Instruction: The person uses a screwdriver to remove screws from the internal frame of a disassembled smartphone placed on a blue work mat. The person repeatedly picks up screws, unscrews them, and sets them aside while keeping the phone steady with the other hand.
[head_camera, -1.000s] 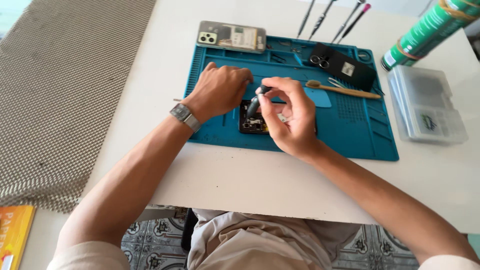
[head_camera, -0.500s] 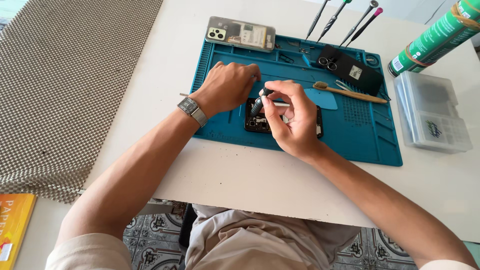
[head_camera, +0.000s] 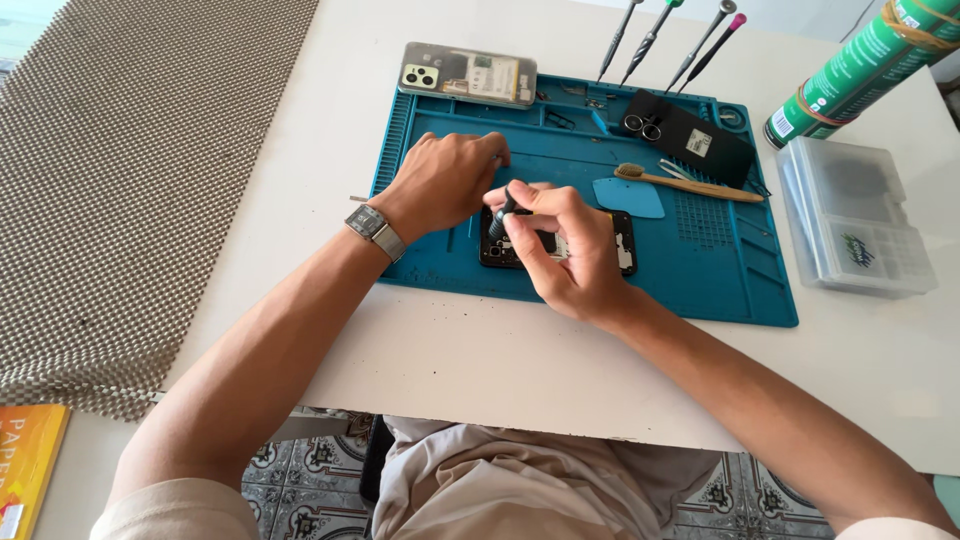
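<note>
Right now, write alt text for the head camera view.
A person's right hand holds a small dark screwdriver over an opened phone on a blue work mat, while the left hand rests beside it. More screwdrivers, a bamboo brush and a clear plastic box lie around on the white table.
</note>
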